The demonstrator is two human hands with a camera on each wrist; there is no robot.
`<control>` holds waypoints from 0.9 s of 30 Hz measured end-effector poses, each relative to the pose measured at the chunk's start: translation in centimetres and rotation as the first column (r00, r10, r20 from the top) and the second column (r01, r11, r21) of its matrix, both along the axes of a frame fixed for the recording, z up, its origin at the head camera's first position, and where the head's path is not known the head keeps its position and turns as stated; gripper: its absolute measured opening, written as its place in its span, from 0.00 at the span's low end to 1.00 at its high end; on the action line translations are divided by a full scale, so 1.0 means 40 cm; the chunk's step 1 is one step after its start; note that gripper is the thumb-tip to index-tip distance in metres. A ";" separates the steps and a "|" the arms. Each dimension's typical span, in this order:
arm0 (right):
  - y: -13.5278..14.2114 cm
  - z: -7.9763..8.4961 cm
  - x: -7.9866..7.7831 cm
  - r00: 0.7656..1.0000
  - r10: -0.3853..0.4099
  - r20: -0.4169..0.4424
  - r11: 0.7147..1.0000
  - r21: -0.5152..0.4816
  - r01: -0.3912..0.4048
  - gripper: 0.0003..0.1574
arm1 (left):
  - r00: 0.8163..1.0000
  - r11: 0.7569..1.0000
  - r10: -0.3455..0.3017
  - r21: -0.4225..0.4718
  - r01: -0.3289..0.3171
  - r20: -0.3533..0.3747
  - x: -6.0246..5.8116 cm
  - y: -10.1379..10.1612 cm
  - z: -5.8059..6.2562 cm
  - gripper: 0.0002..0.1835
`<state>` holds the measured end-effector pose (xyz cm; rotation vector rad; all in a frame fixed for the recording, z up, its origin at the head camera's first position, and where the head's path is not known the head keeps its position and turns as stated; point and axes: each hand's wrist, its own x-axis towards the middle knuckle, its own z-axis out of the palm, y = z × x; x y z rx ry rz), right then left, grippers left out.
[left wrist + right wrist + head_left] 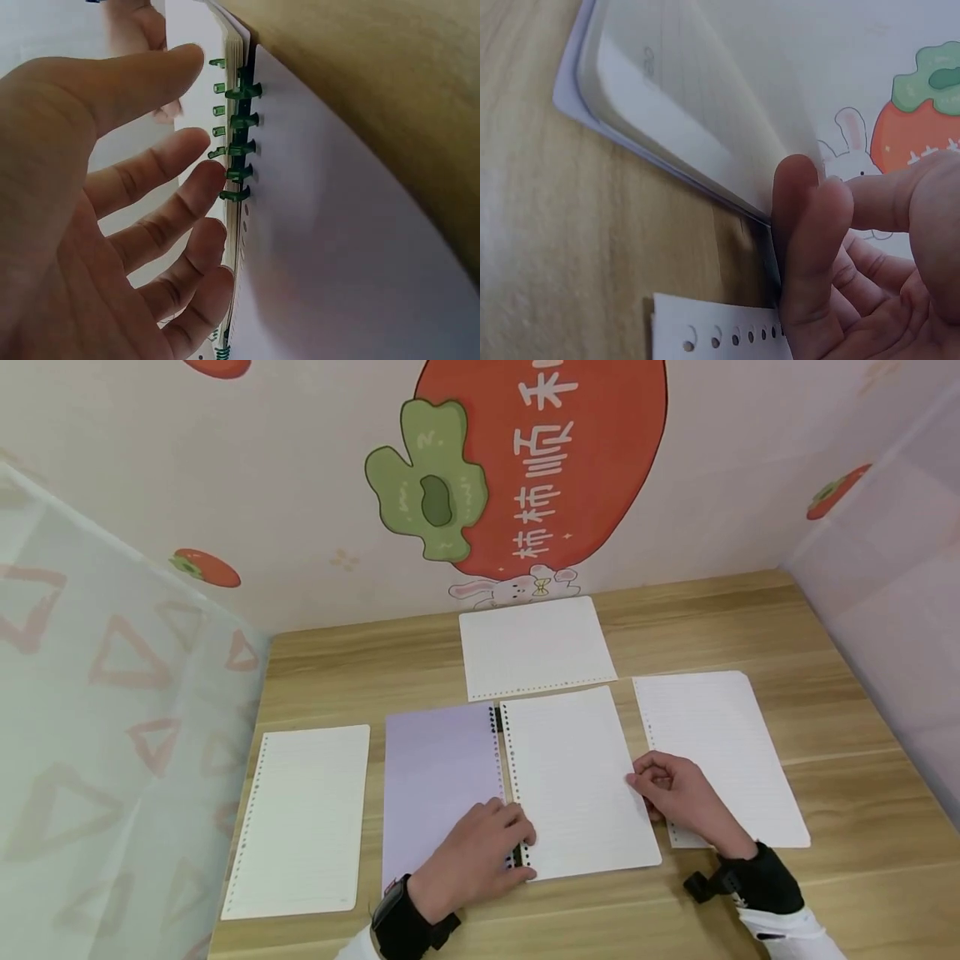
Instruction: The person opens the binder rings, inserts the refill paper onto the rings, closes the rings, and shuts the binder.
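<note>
A loose-leaf notebook lies spread on the table, with its purple cover [438,768] on the left and white hole-punched paper [570,768] on the right. My left hand [480,852] is over the lower spine, fingers loosely bent and fingertips by the punched edge. Green binder rings [241,120] stand along that edge in the left wrist view, several with their halves apart. My right hand [675,793] pinches the right edge of the top sheet between thumb and finger. In the right wrist view that sheet [727,97] is lifted and bowed above the pages under it.
Loose punched sheets lie around the notebook: one pile at the left [300,827], another paper [536,647] behind, a third [720,752] at the right, partly beneath my right hand. The wooden table [840,743] meets a printed backdrop [300,485] at the back.
</note>
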<state>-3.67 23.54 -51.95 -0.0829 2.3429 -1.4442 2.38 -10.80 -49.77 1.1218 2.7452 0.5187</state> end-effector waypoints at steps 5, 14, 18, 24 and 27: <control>0.011 0.007 -0.001 0.999 0.001 -0.036 0.998 0.060 0.001 0.18 | 1.000 1.000 -0.009 0.007 0.009 -0.012 0.004 0.011 -0.007 0.16; 0.082 0.040 -0.020 0.984 -0.032 -0.178 0.989 0.137 0.057 0.16 | 1.000 1.000 -0.023 0.006 0.023 -0.019 0.003 0.027 -0.007 0.21; 0.135 0.054 -0.030 0.938 -0.073 -0.340 0.951 0.258 0.168 0.14 | 0.999 0.999 -0.039 -0.025 0.039 0.014 -0.006 0.026 0.004 0.21; 0.219 0.049 -0.011 0.878 -0.153 -0.453 0.875 0.350 0.333 0.28 | 0.994 0.993 -0.083 -0.079 0.088 0.069 -0.045 0.042 0.033 0.19; 0.263 0.047 -0.003 0.905 -0.195 -0.378 0.846 0.402 0.350 0.45 | 0.991 0.991 -0.101 -0.077 0.108 0.083 -0.083 0.093 0.043 0.18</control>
